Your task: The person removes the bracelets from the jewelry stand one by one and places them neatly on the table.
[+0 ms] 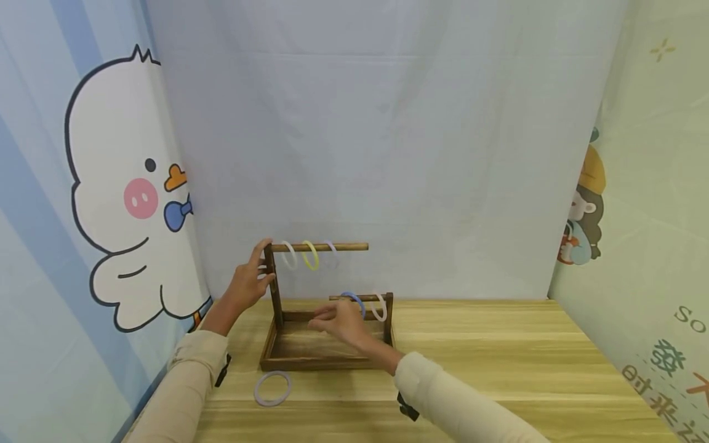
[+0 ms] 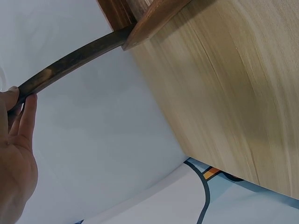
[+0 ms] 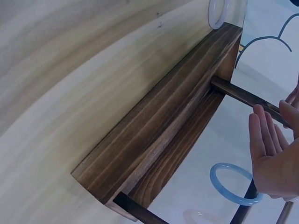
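Observation:
A dark wooden rack (image 1: 299,364) has a tray base, a tall post on the left and a shorter one on the right. My left hand (image 1: 248,282) grips the top of the tall post (image 2: 70,60), thumb and fingers on either side. On the upper bar (image 1: 354,247) hang a whitish bangle (image 1: 295,257), a yellow bangle (image 1: 316,255) and a pale lavender bangle (image 1: 334,249). The lower bar carries a blue bangle (image 3: 219,187) and a pale pinkish bangle (image 1: 384,307). Close to the blue one, my right hand (image 1: 343,323) holds nothing, its fingers extended leftward above the tray.
A lavender bangle (image 1: 271,403) lies flat on the wooden table (image 1: 471,369), in front of the rack's left corner. A plain pale curtain (image 1: 388,123) hangs behind. Printed cloths with cartoon figures stand at the left and right sides.

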A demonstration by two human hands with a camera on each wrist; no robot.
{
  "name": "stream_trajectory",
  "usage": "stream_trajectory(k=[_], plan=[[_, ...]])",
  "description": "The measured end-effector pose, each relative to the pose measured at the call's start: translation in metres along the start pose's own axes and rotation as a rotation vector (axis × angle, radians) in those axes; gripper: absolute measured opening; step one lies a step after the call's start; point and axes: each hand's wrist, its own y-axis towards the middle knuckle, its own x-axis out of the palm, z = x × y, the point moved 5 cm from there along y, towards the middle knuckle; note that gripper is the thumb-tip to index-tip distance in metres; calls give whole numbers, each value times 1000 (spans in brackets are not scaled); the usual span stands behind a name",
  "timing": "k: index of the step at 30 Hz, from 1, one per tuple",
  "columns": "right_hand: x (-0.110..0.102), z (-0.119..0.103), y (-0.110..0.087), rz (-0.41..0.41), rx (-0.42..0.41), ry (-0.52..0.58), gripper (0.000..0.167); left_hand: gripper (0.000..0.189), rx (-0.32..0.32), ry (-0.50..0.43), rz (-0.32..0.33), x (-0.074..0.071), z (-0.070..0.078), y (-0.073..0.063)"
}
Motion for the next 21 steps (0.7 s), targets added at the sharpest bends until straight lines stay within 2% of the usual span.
stream_trajectory(k=[3,7,13,21], plan=[[-6,-3,2,41,-41,-58,23,84,1,3,5,1,0,1],[-11,-3,4,51,-38,-95,24,84,5,4,9,1,-1,1],[-16,-1,7,36,7,-49,28,84,10,-2,11,0,-3,0],[-24,-1,11,61,11,-13,26,85,4,-8,10,2,-3,2]])
